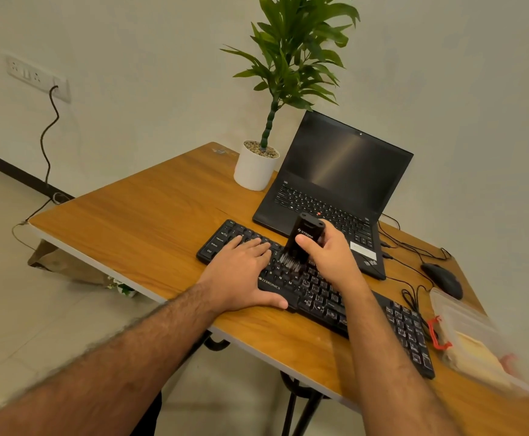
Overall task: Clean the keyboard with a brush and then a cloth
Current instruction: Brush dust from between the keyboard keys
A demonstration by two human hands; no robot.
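I'm gripping the black brush (304, 239) in my right hand (329, 259), bristles down on the keys around the middle of the keyboard (367, 305). My left hand (241, 275) is lying flat with fingers straight, pressing the keyboard's left end on the wooden table (150, 215). Laptop (335, 184) is sitting just behind.

A wooden table (150, 215) carries a black keyboard (367, 306) under both hands, an open laptop (335, 184) just beyond the right hand, a white plant pot (254, 169) beyond the left hand, and a mouse (444, 280) and clear bag (471, 338) right of the right hand
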